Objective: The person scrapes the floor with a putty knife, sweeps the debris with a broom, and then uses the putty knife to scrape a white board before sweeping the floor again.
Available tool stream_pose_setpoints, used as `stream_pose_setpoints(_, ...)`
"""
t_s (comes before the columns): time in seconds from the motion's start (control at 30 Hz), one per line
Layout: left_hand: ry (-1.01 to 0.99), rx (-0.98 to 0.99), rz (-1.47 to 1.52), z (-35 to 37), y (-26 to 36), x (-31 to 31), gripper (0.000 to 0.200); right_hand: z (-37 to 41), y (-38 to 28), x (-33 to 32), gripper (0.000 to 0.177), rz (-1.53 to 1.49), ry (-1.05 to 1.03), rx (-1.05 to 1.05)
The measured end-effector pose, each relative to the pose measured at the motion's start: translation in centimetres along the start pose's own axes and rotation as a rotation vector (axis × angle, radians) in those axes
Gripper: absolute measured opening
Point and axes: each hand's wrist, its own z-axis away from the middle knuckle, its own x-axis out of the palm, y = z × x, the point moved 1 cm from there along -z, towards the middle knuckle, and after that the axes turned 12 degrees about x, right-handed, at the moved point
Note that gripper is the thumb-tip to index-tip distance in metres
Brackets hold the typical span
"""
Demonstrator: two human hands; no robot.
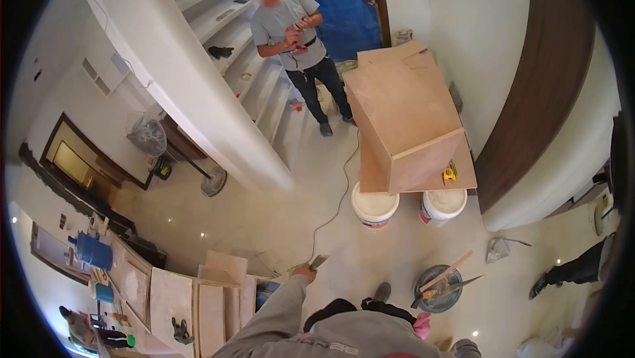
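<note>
My left hand (305, 271) reaches forward at the end of a grey sleeve, its fingers wrapped round a putty knife (319, 262). The knife's flat blade points up and to the right, over the tiled floor. My right hand does not show. A dark bucket (456, 300) stands on the floor ahead and to the right of my body. Across its top lie a wooden strip (450, 270) and a hand saw (463, 284). Beside my right hip is a bit of pink cloth (423, 325).
Ahead, a plywood box (403, 100) rests on a board over white buckets (375, 204), with a yellow tape measure (450, 172) on the board. A co-worker (291, 40) stands by the shelves. A cable (340, 206) crosses the floor. Wooden cabinets (173, 292) are at left.
</note>
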Motion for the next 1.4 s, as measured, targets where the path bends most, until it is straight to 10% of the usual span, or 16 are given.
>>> stream_pose_setpoints(0.3, -0.265, 0.271, 0.022, -1.4, 4.8, 2.9, 0.043, 8.5, -4.7, 0.9, 0.032, 0.021, 0.091, -0.025)
stream_pose_setpoints(0.57, -0.252, 0.120, -0.101, -8.6, -11.4, -1.5, 0.046, 15.4, -14.9, 3.4, 0.029, 0.062, -0.062, -0.135)
stream_pose_setpoints(0.87, -0.361, -0.004, -0.182, -11.0, -25.3, -7.1, 0.040, 32.4, -26.5, -3.1, 0.032, -0.050, 0.350, 0.097)
stream_pose_setpoints(1.4, -0.313, 0.373, -0.271, -6.4, -14.2, -7.2, 0.044, 30.6, -32.5, -5.9, 0.033, -0.495, 0.782, -0.138)
